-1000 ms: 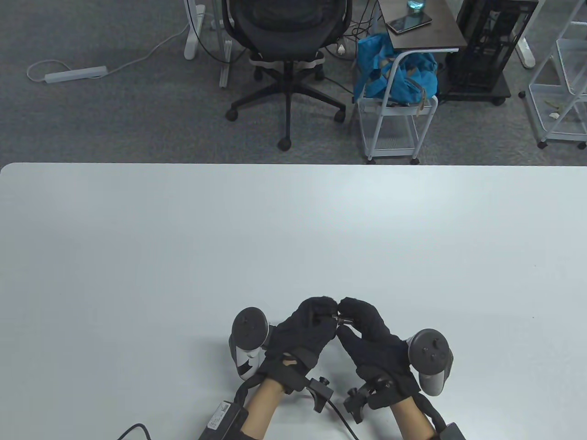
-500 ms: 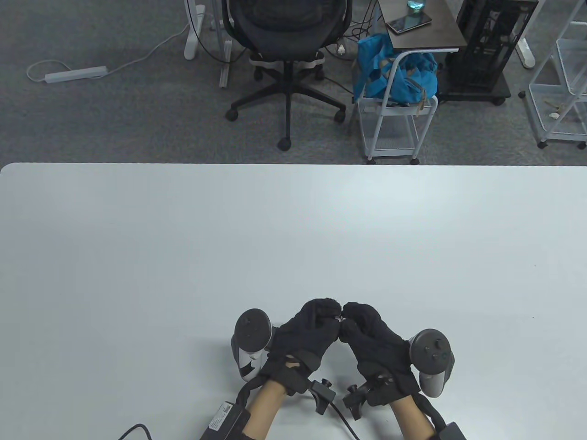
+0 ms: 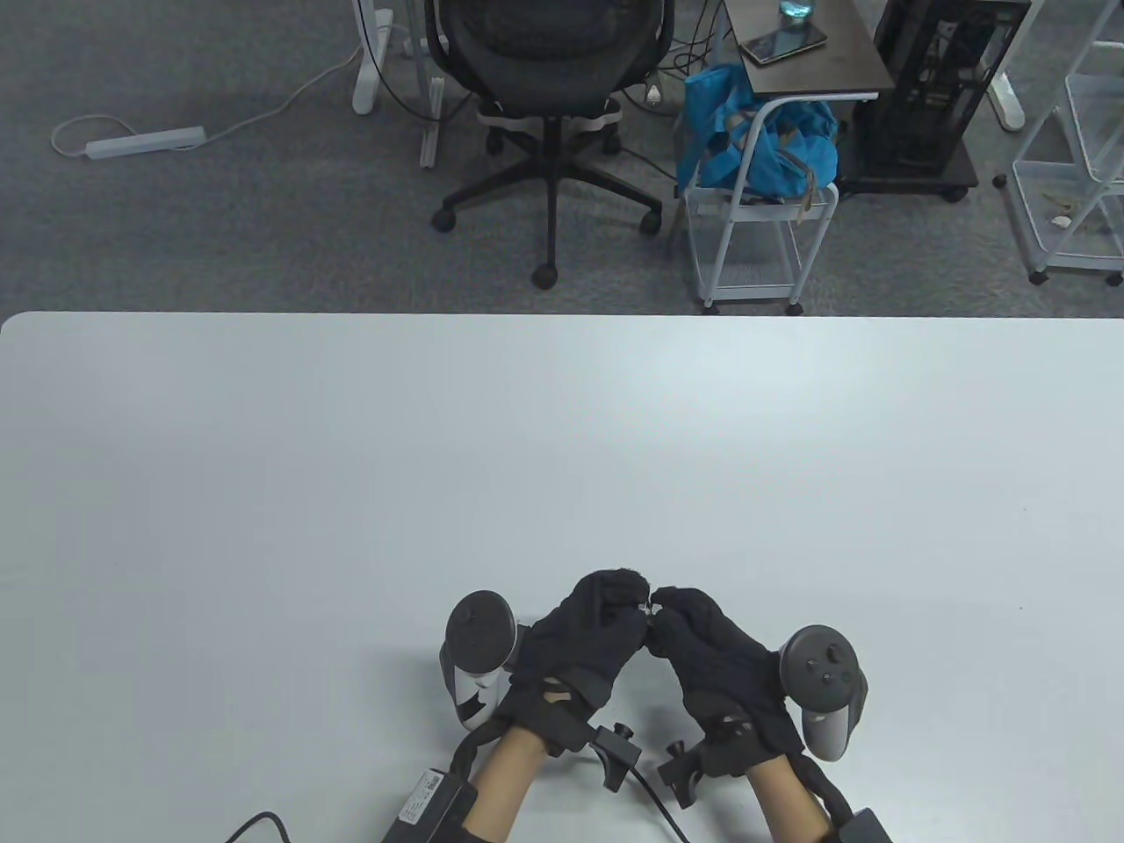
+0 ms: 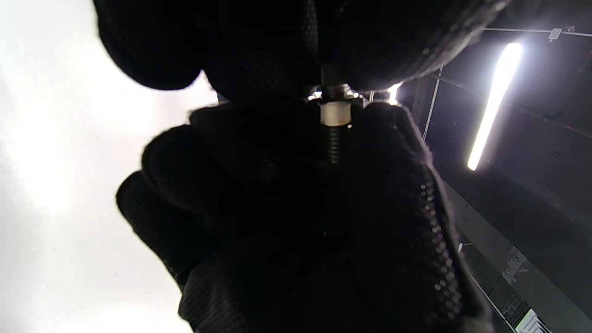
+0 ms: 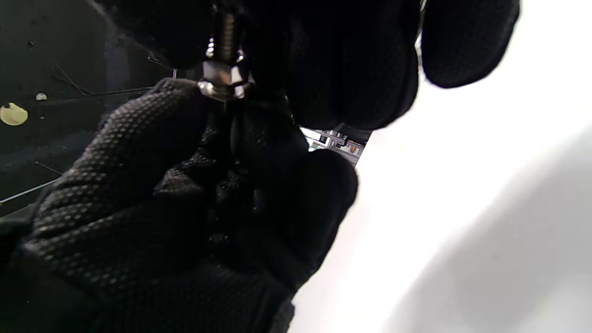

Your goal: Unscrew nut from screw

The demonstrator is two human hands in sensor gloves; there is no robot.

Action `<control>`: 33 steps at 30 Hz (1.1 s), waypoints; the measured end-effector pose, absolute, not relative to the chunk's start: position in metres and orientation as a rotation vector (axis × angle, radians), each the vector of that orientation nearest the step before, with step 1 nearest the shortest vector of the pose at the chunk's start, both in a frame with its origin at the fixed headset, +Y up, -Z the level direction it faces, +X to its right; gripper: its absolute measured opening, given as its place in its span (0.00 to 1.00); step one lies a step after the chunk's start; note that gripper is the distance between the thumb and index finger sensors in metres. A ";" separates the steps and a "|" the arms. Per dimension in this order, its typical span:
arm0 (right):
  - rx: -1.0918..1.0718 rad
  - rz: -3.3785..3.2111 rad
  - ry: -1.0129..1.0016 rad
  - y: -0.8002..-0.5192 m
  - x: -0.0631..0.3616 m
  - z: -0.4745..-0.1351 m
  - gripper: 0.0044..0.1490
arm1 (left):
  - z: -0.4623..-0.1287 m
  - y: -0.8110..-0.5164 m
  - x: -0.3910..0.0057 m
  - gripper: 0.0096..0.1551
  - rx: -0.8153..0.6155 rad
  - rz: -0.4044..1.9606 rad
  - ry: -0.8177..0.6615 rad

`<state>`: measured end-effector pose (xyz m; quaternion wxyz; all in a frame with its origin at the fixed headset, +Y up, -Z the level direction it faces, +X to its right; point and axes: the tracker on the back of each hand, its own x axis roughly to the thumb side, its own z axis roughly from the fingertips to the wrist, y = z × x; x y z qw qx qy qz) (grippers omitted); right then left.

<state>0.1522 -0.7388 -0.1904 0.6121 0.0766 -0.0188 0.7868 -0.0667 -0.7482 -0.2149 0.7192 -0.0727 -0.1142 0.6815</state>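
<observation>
Both hands meet fingertip to fingertip above the near middle of the tabletop (image 3: pixel 562 439), and the screw (image 4: pixel 334 143) with its nut (image 4: pixel 335 113) sits between them, off the surface. In the left wrist view the left hand (image 3: pixel 584 637) grips the head end from above, while threaded shank runs down from the nut into the right hand's fingers (image 4: pixel 397 152). The right wrist view shows the nut (image 5: pixel 223 81) pinched against fingertips, though which hand turns it is hard to tell. Compared with a second ago, the hands have closed together: the metal then showing between them in the table view is now nearly hidden, and the right hand (image 3: pixel 716 654) has rolled slightly. That suggests a fresh twisting stroke is underway; the nut remains threaded on, so unscrewing is unfinished.
</observation>
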 end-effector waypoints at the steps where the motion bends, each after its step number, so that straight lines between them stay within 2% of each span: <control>1: 0.176 1.822 -0.067 -0.738 0.152 -0.190 0.35 | -0.215 -0.748 -0.067 0.26 -0.158 1.509 -0.250; 11: 0.265 1.826 -0.102 -0.729 0.152 -0.189 0.34 | -0.216 -0.749 -0.068 0.26 -0.152 1.508 -0.237; 14: 0.268 1.767 -0.042 -0.731 0.151 -0.190 0.37 | -0.216 -0.749 -0.069 0.26 -0.155 1.514 -0.236; 18: 0.156 1.813 -0.031 -0.740 0.155 -0.190 0.42 | -0.216 -0.748 -0.068 0.26 -0.155 1.500 -0.252; 22: 0.176 1.803 0.004 -0.740 0.153 -0.192 0.37 | -0.215 -0.747 -0.066 0.26 -0.152 1.485 -0.264; 24: 0.165 1.815 -0.039 -0.738 0.152 -0.191 0.35 | -0.214 -0.748 -0.066 0.26 -0.138 1.478 -0.255; 33: 0.218 1.816 -0.096 -0.731 0.153 -0.190 0.33 | -0.215 -0.748 -0.066 0.27 -0.147 1.467 -0.256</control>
